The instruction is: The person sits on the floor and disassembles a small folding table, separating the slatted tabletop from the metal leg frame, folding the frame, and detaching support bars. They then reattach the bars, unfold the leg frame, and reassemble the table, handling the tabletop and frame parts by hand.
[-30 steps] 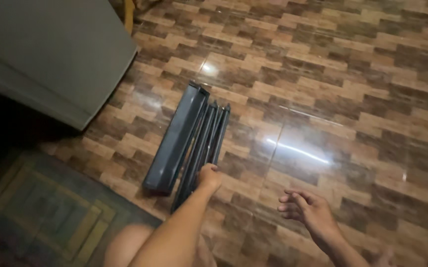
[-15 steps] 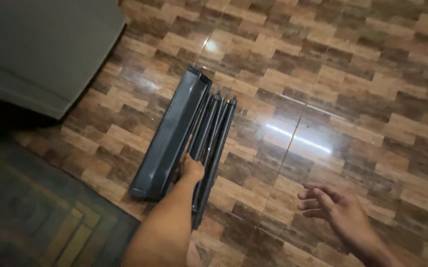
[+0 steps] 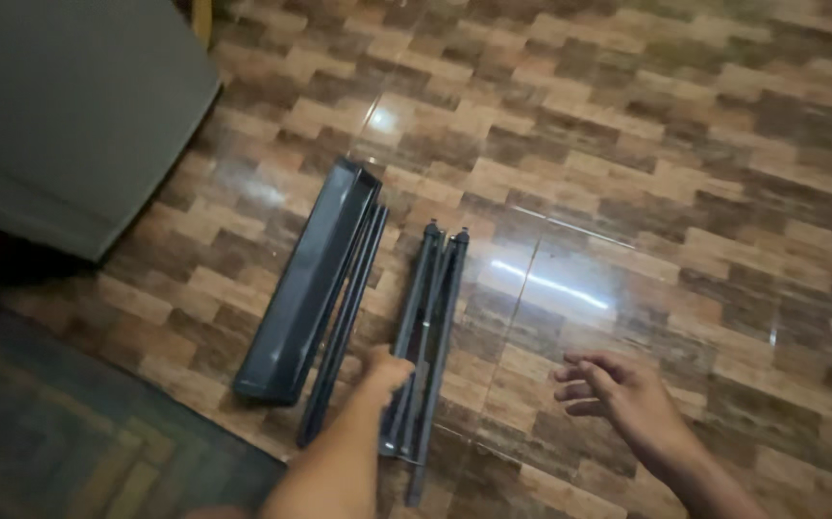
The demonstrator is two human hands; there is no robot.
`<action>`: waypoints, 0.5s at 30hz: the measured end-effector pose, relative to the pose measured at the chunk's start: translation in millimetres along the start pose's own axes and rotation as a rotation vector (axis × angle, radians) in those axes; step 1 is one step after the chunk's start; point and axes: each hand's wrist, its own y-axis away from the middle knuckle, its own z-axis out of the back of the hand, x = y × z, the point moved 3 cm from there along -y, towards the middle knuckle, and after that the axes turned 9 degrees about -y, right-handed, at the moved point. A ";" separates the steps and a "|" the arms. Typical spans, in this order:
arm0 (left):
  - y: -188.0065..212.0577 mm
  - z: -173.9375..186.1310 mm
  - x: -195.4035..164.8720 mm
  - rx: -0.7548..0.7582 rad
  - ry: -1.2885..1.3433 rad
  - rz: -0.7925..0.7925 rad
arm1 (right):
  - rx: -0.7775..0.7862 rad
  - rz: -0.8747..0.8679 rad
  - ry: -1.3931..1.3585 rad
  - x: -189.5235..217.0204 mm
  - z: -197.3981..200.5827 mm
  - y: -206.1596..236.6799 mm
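The left hand [image 3: 387, 370] is closed on a bundle of dark metal rods [image 3: 427, 332] lying on the glossy brown tiled floor [image 3: 646, 173], gripping it near its lower end. Just left of that bundle, slightly apart, lie a thinner pair of rods [image 3: 344, 317] pressed against a long dark flat panel [image 3: 305, 284]. The right hand [image 3: 618, 394] hovers right of the bundle, fingers loosely spread, holding nothing. Further left of the panel stands a grey cabinet [image 3: 60, 106], with a dark patterned mat [image 3: 60, 432] below it.
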 end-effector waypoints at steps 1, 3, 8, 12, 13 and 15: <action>14.8 -5.9 -4.7 0.008 0.043 -0.022 | 0.005 0.014 0.001 0.8 1.1 6.8; 43.5 -21.2 -21.1 -0.004 0.166 -0.125 | 0.002 0.046 0.022 5.1 5.8 19.4; 119.5 -56.7 -79.0 0.004 0.450 -0.392 | -0.070 0.088 0.079 26.4 21.4 56.6; 181.2 -75.6 -133.8 0.082 0.497 -0.512 | -0.046 0.159 -0.048 54.7 34.0 83.1; 196.2 -79.7 -143.9 0.108 0.497 -0.516 | -0.074 0.210 -0.017 60.2 39.4 90.2; 225.8 -88.5 -158.8 0.221 0.532 -0.551 | -0.135 0.315 0.055 68.7 55.6 103.2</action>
